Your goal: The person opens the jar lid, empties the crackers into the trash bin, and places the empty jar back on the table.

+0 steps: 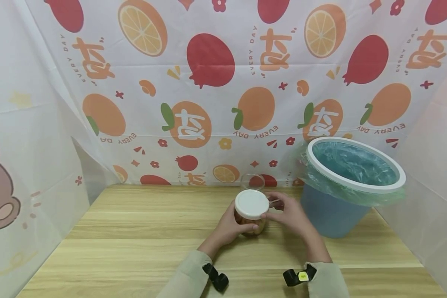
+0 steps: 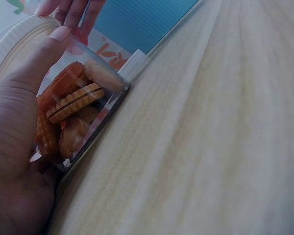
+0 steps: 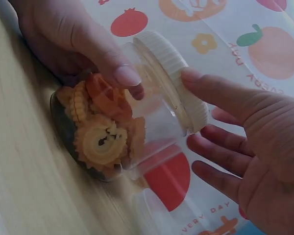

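- Wooden tabletop [image 1: 152,236]: I would keep the base of the clear jar [image 3: 156,117] flat on it, so the wood takes the load; the jar stands upright there, between my hands.
- Blue waste bin [image 1: 328,217]: it stands to the right of my right hand, so I should turn from the wrist rather than swing outward.
- Left hand [image 1: 229,225]: this is my firm hold, curled round the jar's body below the lid. I judge steady, light pressure best, since the thin wall may flex.
- Right hand [image 1: 288,211]: loosely part-open, thumb touching the lid's rim, the other fingers bent near its side. I see no full grip; whether my index finger presses there I cannot tell. For a twist, I would set thumb and fingers on opposite sides of the rim.
- Jar: it sits within the curve of my left hand, its right side facing my right fingers.
- Ribbed white lid [image 1: 251,203]: it caps the jar; turning it level should avoid crossing any thread.
- Biscuits [image 3: 100,142]: they lie in the jar's lower part; gentle handling should spare them crumbling.
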Available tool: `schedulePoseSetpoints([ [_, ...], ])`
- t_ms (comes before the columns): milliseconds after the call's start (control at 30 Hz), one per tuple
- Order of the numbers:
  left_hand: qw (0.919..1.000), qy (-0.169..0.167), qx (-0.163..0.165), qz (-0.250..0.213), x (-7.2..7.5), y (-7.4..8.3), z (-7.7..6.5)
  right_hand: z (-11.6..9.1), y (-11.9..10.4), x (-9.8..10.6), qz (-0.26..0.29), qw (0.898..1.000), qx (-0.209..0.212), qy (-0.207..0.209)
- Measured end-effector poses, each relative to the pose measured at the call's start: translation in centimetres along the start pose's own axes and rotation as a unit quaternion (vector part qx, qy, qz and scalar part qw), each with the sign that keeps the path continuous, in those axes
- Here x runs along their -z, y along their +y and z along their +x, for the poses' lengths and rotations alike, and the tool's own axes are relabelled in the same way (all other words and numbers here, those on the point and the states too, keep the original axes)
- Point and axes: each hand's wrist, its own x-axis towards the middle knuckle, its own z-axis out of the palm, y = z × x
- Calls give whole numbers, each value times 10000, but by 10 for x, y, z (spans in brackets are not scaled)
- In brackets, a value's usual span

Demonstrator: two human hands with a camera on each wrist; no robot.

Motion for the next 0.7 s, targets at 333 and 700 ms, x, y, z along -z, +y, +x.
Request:
schedulePoseSetpoints([
  [333, 9999, 20, 125, 114, 0, 0, -1, 3, -5, -11, 180, 9996, -205, 81],
  [700, 9994, 38, 186, 297, 0, -1, -1, 8, -15, -43, 101, 9981, -363, 480],
])
